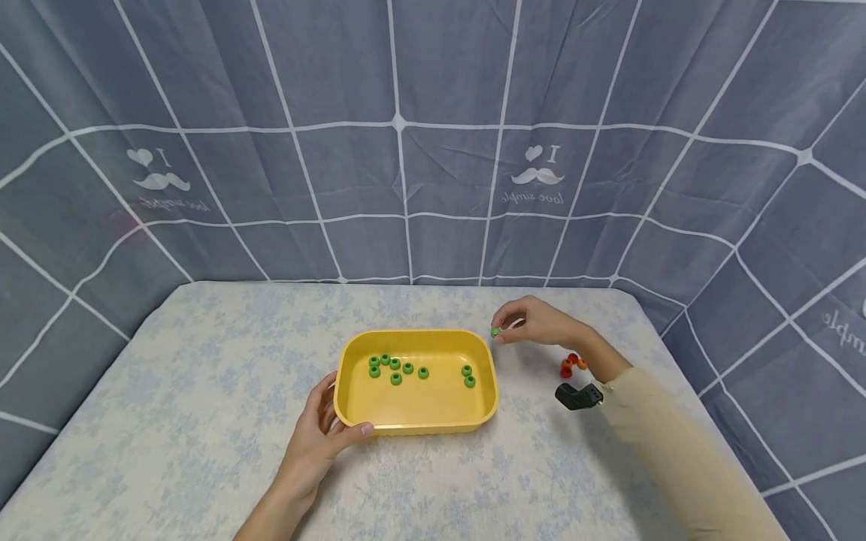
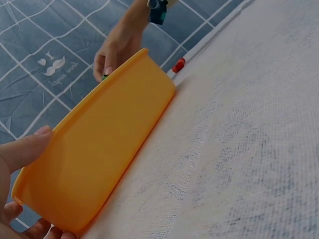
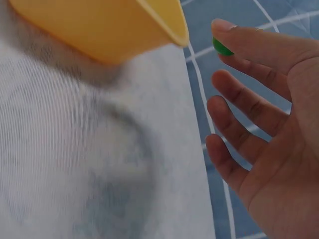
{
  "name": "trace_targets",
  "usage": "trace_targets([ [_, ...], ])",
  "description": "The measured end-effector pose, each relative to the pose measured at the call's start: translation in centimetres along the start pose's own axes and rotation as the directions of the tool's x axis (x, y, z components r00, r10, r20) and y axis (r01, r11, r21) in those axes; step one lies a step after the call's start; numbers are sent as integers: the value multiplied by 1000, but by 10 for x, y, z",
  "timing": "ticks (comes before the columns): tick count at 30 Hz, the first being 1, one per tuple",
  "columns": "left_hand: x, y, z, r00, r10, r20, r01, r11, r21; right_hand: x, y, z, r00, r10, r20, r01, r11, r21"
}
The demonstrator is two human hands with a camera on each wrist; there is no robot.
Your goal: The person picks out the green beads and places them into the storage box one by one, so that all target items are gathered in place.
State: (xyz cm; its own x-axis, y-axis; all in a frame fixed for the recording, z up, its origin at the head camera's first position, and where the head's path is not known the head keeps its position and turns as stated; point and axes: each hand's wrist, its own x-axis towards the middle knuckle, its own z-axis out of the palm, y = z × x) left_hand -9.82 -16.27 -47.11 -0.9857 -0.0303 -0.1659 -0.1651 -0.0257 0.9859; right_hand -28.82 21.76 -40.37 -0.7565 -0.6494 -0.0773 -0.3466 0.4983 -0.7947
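Note:
A yellow plastic tray (image 1: 416, 413) sits on the table, with several small green beads (image 1: 395, 379) scattered on its floor, each with a dark hole. My left hand (image 1: 314, 436) grips the tray's left end, the thumb over the near rim and the fingers along the outer side. Just off the tray's right rim, my right hand (image 1: 534, 321) pinches one green bead (image 3: 222, 47) between thumb and index finger. Its other fingers are spread apart in the right wrist view. To the right of the tray lie several red and orange beads (image 1: 567, 368) in a small cluster.
A black angled device (image 1: 579, 396) shows beside the right sleeve (image 1: 666, 443), below the red and orange beads. A pale blue floral cloth (image 1: 223, 391) covers the table. Grey-blue curtains (image 1: 446, 173) with white grid lines hang behind it and at both sides.

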Motion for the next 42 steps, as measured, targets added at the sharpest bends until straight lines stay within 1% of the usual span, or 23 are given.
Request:
trace_targets([
  [6,0,0,0,1000,4,5,-4,1000,-9,14,-15,12,997,-59,58,59,998,3],
  [11,-1,0,0,1000,9,6,-9,1000,-17,25,-25,21,991,-92,96,92,996,1],
  [19,-2,1,-1,1000,8,5,-7,1000,-12,38,-36,33,987,-106,124,111,993,-36],
  [25,-1,0,-1,1000,10,6,-10,1000,-5,47,-45,36,984,-117,137,128,989,-72],
  [31,-1,1,0,1000,7,3,-7,1000,-14,56,-56,41,978,-135,157,148,986,-80],
  [36,-3,0,-3,1000,-3,5,3,1000,-10,65,-61,51,969,-158,191,174,982,-68],
  [42,-2,0,-1,1000,8,14,-8,1000,-9,74,-74,60,956,-196,216,217,973,-81],
])
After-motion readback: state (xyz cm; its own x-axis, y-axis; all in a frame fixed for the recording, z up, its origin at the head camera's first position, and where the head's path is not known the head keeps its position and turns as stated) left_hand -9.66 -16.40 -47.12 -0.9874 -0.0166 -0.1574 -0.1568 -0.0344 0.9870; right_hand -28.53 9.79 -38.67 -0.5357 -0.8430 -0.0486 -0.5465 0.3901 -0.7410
